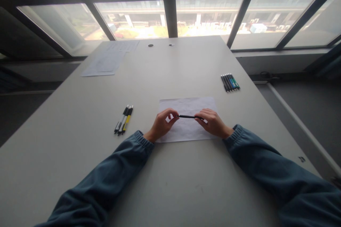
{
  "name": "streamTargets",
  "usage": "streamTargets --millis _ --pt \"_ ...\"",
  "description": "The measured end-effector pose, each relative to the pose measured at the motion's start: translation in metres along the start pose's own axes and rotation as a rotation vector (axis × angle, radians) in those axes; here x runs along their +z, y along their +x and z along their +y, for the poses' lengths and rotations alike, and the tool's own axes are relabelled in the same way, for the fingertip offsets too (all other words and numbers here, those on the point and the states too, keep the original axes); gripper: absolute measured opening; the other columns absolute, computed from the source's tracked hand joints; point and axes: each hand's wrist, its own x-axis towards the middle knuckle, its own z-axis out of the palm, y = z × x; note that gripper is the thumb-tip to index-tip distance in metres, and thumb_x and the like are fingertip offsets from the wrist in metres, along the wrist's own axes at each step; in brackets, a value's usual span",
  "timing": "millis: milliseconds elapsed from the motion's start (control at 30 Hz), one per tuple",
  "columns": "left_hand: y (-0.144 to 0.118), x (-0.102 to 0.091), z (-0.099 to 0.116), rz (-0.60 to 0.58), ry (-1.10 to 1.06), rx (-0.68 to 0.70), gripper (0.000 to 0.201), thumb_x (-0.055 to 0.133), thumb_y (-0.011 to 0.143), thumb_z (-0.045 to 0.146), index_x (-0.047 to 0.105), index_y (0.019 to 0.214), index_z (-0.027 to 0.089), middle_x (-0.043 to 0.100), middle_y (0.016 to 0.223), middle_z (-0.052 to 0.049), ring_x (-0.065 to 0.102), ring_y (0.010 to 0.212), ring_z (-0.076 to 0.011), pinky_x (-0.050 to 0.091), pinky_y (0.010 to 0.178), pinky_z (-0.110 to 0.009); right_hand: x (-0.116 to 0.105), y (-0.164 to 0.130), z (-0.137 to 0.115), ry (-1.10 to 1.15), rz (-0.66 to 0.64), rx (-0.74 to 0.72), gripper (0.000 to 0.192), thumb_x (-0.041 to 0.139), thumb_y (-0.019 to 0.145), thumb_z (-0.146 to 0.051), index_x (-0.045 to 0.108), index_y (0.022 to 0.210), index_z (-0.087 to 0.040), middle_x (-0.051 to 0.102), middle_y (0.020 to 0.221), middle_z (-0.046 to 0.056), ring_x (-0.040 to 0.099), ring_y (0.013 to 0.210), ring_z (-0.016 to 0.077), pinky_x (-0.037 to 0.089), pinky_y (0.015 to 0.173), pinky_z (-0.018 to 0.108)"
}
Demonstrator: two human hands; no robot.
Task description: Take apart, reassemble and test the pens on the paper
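Observation:
A black pen [187,116] lies level between my two hands, over a white sheet of paper [186,133]. Its left end is pinched between the thumb and fingers of my left hand [163,123]. My right hand [212,122] grips the other end the same way, so both tips are partly hidden by fingers. To the left of my left hand, a few pens with black, white and yellow barrels [124,120] lie side by side. Beyond my right hand is a neat row of several dark pens [230,82], some with blue or green parts.
The white table [170,184] reaches to the large windows ahead. Printed papers [103,62] lie at its far left. Two round cable holes sit near the far edge, the left one [150,45] larger. A small dark object [301,159] rests by the right edge.

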Motion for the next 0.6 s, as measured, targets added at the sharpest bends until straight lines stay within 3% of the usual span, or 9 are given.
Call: streamTargets --millis 233,333,467,600 --pt "0.0012 0.0 -0.0004 -0.014 -0.033 -0.061 0.04 0.075 0.084 0.042 0.061 0.115 0.02 0.07 0.089 -0.003 0.065 0.079 -0.0138 0.049 0.067 -0.024 0.0006 -0.0002 0.0004 0.0 0.003 0.006 0.012 0.056 0.099 -0.026 0.067 0.097 -0.02 0.07 0.083 0.007 0.061 0.076 0.0197 0.049 0.076 0.035" --pt "0.0027 -0.0021 0.0004 -0.03 -0.015 -0.105 0.032 0.06 0.094 0.049 0.065 0.098 0.018 0.068 0.083 -0.003 0.062 0.075 -0.0138 0.047 0.067 -0.025 -0.0004 0.0003 -0.0008 0.002 0.007 -0.007 0.012 0.057 0.099 -0.025 0.067 0.098 -0.02 0.07 0.083 0.006 0.061 0.075 0.0196 0.049 0.075 0.035" --pt "0.0026 -0.0035 -0.0014 -0.103 -0.018 -0.078 0.056 0.036 0.103 0.053 0.065 0.072 0.016 0.062 0.066 -0.003 0.058 0.069 -0.0148 0.045 0.069 -0.028 -0.0013 0.001 -0.0017 0.007 0.001 -0.022 0.011 0.057 0.098 -0.024 0.067 0.097 -0.019 0.071 0.083 0.007 0.061 0.075 0.0193 0.049 0.075 0.035" --pt "0.0016 -0.0032 -0.0021 -0.12 -0.028 -0.089 0.055 0.041 0.102 0.05 0.065 0.066 0.016 0.057 0.058 -0.001 0.056 0.062 -0.0134 0.043 0.066 -0.026 -0.0018 0.0019 -0.002 0.009 -0.003 -0.028 0.012 0.057 0.098 -0.025 0.067 0.097 -0.019 0.071 0.083 0.007 0.061 0.076 0.0195 0.049 0.075 0.035"
